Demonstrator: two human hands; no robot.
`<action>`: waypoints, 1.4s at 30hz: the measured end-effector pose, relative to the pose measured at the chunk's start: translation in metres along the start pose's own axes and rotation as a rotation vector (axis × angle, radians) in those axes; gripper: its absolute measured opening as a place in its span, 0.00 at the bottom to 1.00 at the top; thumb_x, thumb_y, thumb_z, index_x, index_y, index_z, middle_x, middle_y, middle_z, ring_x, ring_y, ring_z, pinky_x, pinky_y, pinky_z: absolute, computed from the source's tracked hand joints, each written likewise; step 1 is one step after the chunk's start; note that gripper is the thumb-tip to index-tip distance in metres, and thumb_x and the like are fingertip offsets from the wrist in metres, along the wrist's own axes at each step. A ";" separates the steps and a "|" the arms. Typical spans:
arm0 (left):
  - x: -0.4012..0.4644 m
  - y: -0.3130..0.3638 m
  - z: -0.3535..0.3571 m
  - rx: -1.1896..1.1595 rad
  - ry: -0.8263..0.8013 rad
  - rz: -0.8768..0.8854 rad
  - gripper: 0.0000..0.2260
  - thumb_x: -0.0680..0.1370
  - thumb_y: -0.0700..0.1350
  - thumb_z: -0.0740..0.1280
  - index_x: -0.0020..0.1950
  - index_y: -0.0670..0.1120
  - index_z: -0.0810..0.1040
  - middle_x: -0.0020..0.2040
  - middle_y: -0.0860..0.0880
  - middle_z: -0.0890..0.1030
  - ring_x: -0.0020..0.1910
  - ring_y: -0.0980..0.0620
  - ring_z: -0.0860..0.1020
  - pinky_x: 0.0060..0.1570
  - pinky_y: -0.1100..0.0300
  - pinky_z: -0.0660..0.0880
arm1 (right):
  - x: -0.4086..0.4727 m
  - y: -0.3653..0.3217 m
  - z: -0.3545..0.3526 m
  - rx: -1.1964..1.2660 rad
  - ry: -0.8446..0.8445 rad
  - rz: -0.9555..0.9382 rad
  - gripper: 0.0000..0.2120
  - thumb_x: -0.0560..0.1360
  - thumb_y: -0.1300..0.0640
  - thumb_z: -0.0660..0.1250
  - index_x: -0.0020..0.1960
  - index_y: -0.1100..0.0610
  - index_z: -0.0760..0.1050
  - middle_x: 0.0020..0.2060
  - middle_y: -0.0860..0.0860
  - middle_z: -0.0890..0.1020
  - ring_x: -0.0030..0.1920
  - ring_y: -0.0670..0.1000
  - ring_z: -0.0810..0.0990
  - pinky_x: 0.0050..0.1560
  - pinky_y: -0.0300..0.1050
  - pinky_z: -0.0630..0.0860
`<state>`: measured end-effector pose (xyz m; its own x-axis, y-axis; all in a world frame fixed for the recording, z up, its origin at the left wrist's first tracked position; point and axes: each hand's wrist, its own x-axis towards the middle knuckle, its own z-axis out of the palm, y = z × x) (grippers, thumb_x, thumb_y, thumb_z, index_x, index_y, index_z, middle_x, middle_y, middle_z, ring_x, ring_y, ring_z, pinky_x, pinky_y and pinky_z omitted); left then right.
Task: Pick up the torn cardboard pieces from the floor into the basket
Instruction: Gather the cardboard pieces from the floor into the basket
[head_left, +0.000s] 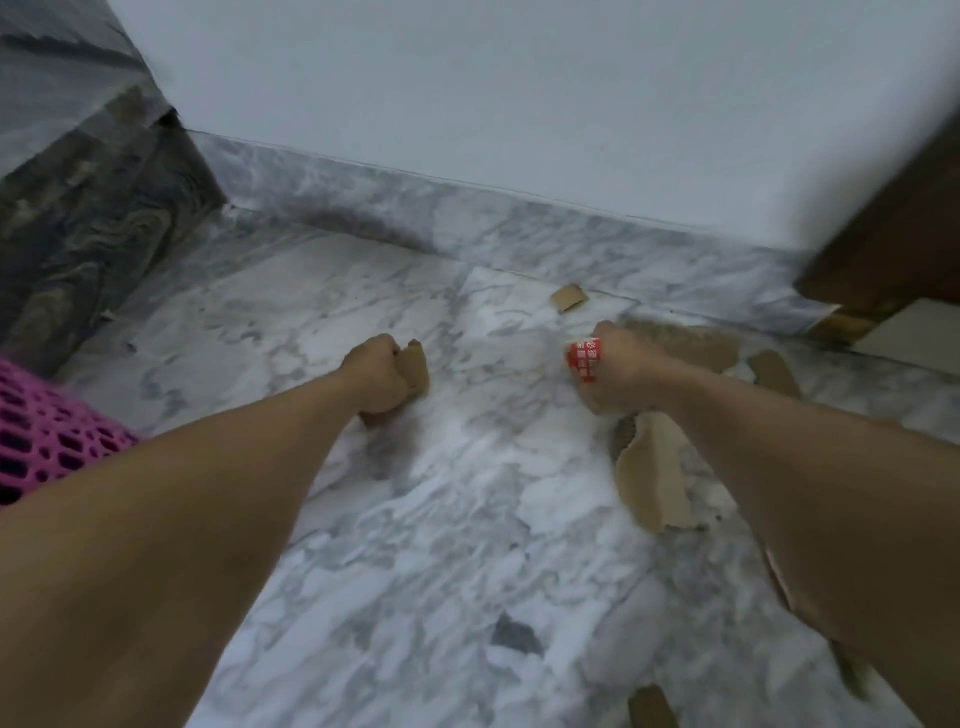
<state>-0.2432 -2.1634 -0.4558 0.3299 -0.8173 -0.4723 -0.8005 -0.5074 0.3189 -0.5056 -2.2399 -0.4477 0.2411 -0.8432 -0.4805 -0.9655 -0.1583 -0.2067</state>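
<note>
Both hands held scraps, left hand (376, 374) a brown cardboard piece (415, 366), right hand (618, 364) a red-printed bit (584, 358); loose piece (657, 475) at 4 o'clock looked light, stiff-ish w/ torn edges, best pinched at an edge.

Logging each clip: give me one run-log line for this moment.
left hand: grips cardboard piece | right hand: grips red-printed piece | basket: far left | loose pieces on floor

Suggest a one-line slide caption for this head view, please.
Both hands grip torn cardboard over the marble floor: left hand, right hand; pink basket waits at left.
</note>
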 end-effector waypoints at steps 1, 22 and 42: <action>-0.001 0.017 0.002 0.007 -0.003 0.030 0.18 0.76 0.38 0.65 0.65 0.39 0.69 0.64 0.40 0.72 0.61 0.41 0.72 0.55 0.55 0.70 | 0.000 0.010 -0.004 0.008 -0.022 0.017 0.18 0.61 0.43 0.65 0.41 0.55 0.65 0.36 0.51 0.71 0.46 0.56 0.74 0.35 0.40 0.67; 0.043 0.208 0.077 0.242 -0.031 0.382 0.13 0.74 0.42 0.67 0.58 0.47 0.74 0.74 0.46 0.57 0.71 0.41 0.58 0.66 0.47 0.65 | 0.012 0.136 -0.016 0.048 0.137 0.096 0.30 0.75 0.41 0.61 0.74 0.37 0.52 0.72 0.59 0.63 0.67 0.69 0.66 0.67 0.59 0.67; -0.054 0.222 0.124 -0.067 -0.118 0.306 0.09 0.70 0.36 0.68 0.37 0.48 0.72 0.43 0.49 0.77 0.44 0.49 0.75 0.31 0.62 0.69 | -0.076 0.182 -0.014 0.312 0.079 0.023 0.21 0.71 0.64 0.68 0.62 0.54 0.67 0.50 0.54 0.75 0.49 0.57 0.76 0.43 0.46 0.72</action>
<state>-0.5010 -2.1978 -0.4615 0.0163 -0.8993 -0.4371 -0.8178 -0.2635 0.5117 -0.7009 -2.2120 -0.4367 0.1991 -0.8841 -0.4228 -0.8912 0.0160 -0.4533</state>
